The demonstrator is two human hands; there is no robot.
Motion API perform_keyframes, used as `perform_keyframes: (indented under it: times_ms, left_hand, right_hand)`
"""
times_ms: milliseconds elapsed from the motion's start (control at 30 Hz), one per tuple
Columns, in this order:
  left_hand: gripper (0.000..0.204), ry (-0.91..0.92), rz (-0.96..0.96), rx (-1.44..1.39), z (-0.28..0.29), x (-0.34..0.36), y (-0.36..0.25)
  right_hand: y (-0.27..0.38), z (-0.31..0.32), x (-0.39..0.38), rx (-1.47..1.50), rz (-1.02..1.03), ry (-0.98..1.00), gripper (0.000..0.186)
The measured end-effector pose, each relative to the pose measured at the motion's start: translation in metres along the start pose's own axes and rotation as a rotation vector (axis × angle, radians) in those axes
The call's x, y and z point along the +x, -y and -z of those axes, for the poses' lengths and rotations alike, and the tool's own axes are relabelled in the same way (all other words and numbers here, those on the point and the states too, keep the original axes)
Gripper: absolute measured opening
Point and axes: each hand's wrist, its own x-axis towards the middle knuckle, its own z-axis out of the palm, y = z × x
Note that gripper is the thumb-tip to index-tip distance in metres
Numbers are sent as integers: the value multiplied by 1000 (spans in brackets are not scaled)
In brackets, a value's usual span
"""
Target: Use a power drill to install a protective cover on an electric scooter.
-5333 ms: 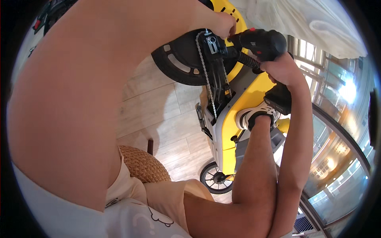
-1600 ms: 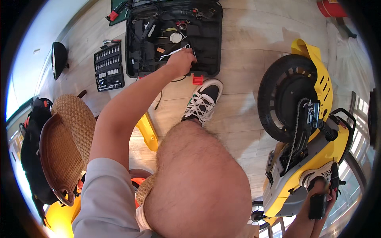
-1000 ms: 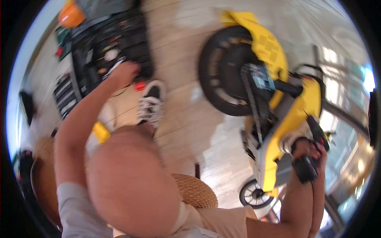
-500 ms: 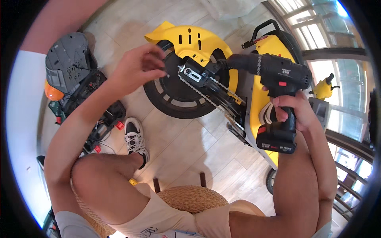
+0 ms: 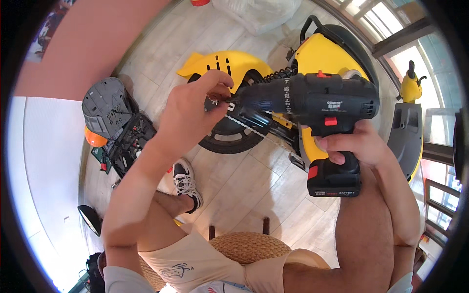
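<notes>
My right hand (image 5: 351, 144) is closed on the grip of a black cordless drill (image 5: 330, 97), held sideways over a yellow scooter (image 5: 325, 56). My left hand (image 5: 190, 112) has its fingers curled at the drill's front end, around something small and dark that I cannot make out; whether it is in the chuck is hidden. Behind them are the scooter's yellow slotted fender (image 5: 200, 63), its black wheel (image 5: 224, 141) and a bare chain (image 5: 249, 128), partly covered by the drill and hand.
An open black tool case (image 5: 129, 141), a grey panel (image 5: 102, 97) and an orange rounded object (image 5: 95, 139) lie at the left by the wall. A woven stool (image 5: 246, 244) is under me. White wrapping (image 5: 256, 12) sits at the back; windows line the right.
My left hand has come from the tool case to the drill's front end and closed there. The drill has risen from low at the right to level in front of me.
</notes>
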Motion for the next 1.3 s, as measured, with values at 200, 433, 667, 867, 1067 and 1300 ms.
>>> perform_keyframes:
  times_ms: [200,433,667,867,1067,1300]
  left_hand:
    - [34,-47,19,-58,-11,0,-11]
    - [33,-57,104,-109,-8,6,4]
    - [32,-129,-38,-46,-1,6,13]
    - [36,-78,53,-22,5,2,11]
    - [35,-95,10,-42,0,-1,13]
    - [35,-64,-32,8,0,3,18]
  right_hand:
    - [0,2,-4,-117,-50,-32,18]
    - [7,-1,-2,-69,-60,-78,24]
    - [5,-8,8,-52,-46,-86,29]
    - [10,-13,6,-16,-77,-126,27]
    - [12,-15,7,-49,-90,-114,22]
    - [13,-14,11,-67,-62,-53,20]
